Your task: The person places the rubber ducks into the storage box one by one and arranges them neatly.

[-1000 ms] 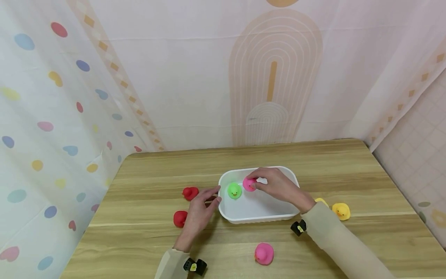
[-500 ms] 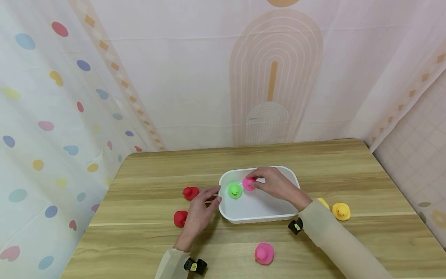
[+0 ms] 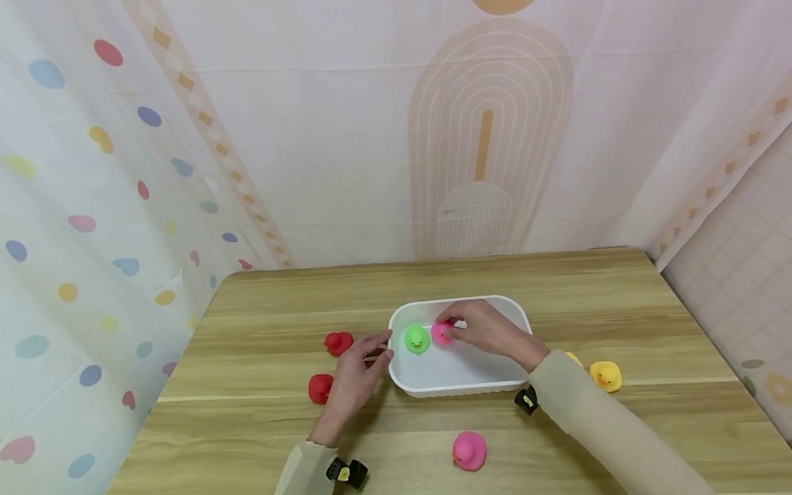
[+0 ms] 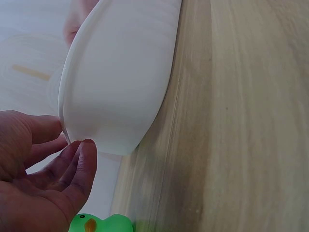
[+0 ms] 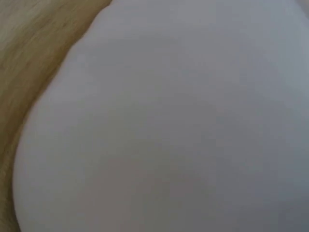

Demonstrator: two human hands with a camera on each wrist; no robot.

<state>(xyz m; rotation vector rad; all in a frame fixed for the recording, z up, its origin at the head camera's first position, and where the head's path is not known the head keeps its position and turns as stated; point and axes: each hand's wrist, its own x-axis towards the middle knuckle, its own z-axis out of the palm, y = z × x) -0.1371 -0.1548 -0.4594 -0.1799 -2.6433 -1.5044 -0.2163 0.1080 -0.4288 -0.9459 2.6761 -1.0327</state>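
Observation:
A white plastic bin (image 3: 452,371) stands on the wooden table with a green rubber duck (image 3: 417,339) inside. My right hand (image 3: 489,328) reaches over the bin and pinches a pink rubber duck (image 3: 441,334) beside the green one. Its view is blurred, filled mostly by the bin's pale wall (image 5: 159,111). My left hand (image 3: 354,375) touches the bin's left rim, with thumb and fingers spread against it. In the left wrist view, that hand's fingers meet the edge of the bin (image 4: 120,72), and another view of a green duck (image 4: 108,224) shows at the bottom.
Two red ducks (image 3: 338,343) sit left of the left hand. Another pink duck (image 3: 469,451) lies in front of the bin. At the right, a yellow duck (image 3: 606,376) stands by a second one, partly hidden by the right sleeve. A patterned curtain (image 3: 346,137) hangs behind the table.
The right hand and the pink duck have moved slightly down and nearer inside the bin. My left hand stays at the rim.

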